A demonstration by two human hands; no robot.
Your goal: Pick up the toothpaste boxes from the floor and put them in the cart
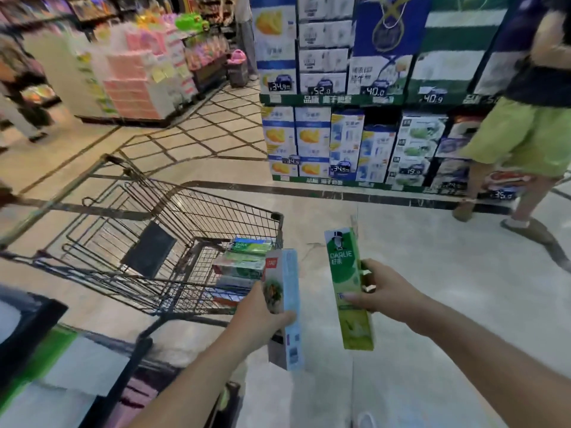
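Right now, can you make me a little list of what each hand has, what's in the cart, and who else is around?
left hand: holds a pale blue box, upright, beside the cart's near corner
right hand: holds a green box, upright, over the floor
cart: wire, a few toothpaste boxes stacked in its near corner
both held boxes: not yet in the cart
floor: pale tile, no more boxes visible on it
nearby: a person in green shorts by the shelves of cartons
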